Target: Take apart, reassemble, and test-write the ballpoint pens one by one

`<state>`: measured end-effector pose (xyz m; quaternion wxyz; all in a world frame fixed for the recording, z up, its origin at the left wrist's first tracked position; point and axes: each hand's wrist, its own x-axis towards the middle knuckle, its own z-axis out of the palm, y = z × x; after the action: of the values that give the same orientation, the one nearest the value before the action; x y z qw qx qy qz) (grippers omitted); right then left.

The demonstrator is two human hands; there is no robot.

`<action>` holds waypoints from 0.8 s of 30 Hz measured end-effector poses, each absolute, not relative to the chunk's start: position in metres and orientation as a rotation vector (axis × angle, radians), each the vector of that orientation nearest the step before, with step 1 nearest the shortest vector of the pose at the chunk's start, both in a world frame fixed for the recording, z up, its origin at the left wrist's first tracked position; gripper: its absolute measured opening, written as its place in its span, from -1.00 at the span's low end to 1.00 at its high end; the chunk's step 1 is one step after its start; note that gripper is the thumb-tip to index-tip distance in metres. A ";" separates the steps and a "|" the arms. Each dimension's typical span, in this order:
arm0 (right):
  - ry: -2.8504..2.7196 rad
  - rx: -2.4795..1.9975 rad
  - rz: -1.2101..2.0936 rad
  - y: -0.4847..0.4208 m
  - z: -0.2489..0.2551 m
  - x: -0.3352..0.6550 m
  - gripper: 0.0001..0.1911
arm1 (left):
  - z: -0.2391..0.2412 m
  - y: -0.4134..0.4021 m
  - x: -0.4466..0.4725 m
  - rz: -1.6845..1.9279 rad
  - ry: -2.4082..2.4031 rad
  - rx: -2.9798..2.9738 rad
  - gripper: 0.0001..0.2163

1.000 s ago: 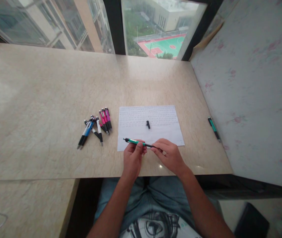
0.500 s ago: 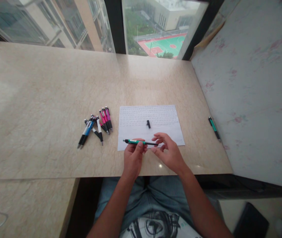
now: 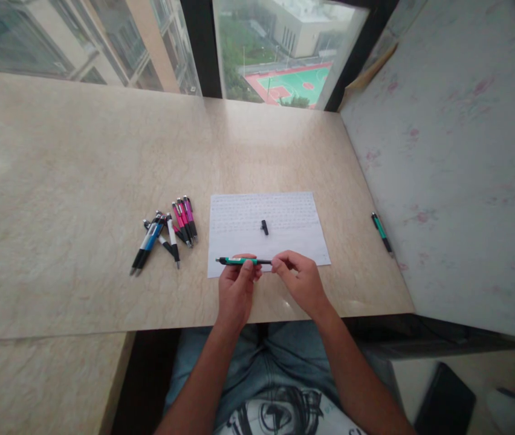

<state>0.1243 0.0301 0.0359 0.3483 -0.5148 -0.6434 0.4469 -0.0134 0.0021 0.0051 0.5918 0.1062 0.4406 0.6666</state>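
A green and black pen (image 3: 234,261) lies level across my left hand (image 3: 238,284), whose thumb and fingers are closed on its barrel. At the thin dark right end of the pen, the thumb and forefinger of my right hand (image 3: 300,279) pinch together; the pen's tip is hidden between them. Both hands are over the near edge of a sheet of paper (image 3: 239,241) with rows of handwriting. A small black piece (image 3: 264,228), perhaps a pen part, rests on the paper just beyond the hands.
Left of the paper lie several pens: blue pens (image 3: 148,244), white pens (image 3: 172,237) and pink and purple pens (image 3: 185,219). Another green pen (image 3: 381,232) lies by the wall (image 3: 457,181) at right. A window (image 3: 285,54) stands behind the stone-patterned counter (image 3: 80,181).
My right hand, with fingers loosely spread before, has closed in a pinch on the pen's right end. My left hand still holds the pen. The whole view has shifted slightly.
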 end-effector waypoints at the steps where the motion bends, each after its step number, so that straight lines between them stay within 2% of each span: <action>1: -1.657 -1.302 1.152 0.030 0.036 0.125 -0.86 | 0.005 0.002 -0.014 1.555 1.019 0.243 -0.74; 3: -1.639 -1.257 1.172 0.031 0.035 0.125 -0.66 | 0.004 0.001 -0.014 1.551 1.013 0.249 -0.75; 4: -1.639 -1.265 1.188 0.031 0.034 0.125 -0.66 | 0.004 0.001 -0.014 1.546 1.013 0.258 -0.75; 6: -1.665 -1.324 1.211 0.032 0.033 0.126 -0.81 | 0.003 0.001 -0.014 1.538 1.016 0.275 -0.76; 8: -1.702 -1.374 1.187 0.032 0.033 0.127 -0.67 | 0.002 0.001 -0.013 1.544 1.019 0.272 -0.77; 9: -1.721 -1.373 1.159 0.033 0.034 0.127 -0.67 | 0.002 0.001 -0.013 1.552 1.020 0.263 -0.77; 12: -1.723 -1.305 1.078 0.032 0.036 0.127 -0.89 | 0.003 0.001 -0.013 1.564 1.018 0.252 -0.76; 13: -1.708 -1.278 1.082 0.031 0.036 0.127 -0.91 | 0.004 0.002 -0.013 1.562 1.016 0.254 -0.76; 15: -1.673 -1.251 1.121 0.029 0.037 0.125 -0.79 | 0.005 0.002 -0.014 1.553 1.007 0.259 -0.76; 18: -1.681 -1.295 1.171 0.028 0.038 0.123 -0.87 | 0.006 0.002 -0.014 1.545 0.991 0.249 -0.76; 21: -1.705 -1.363 1.115 0.029 0.040 0.124 -0.74 | 0.006 0.002 -0.015 1.546 0.990 0.227 -0.76; 24: -1.731 -1.376 0.998 0.028 0.045 0.129 -0.85 | 0.007 0.002 -0.015 1.543 0.990 0.199 -0.75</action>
<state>0.1287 0.0283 0.0448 0.3503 -0.5311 -0.6683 0.3854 -0.0149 0.0020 0.0068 0.6042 0.0860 0.4278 0.6667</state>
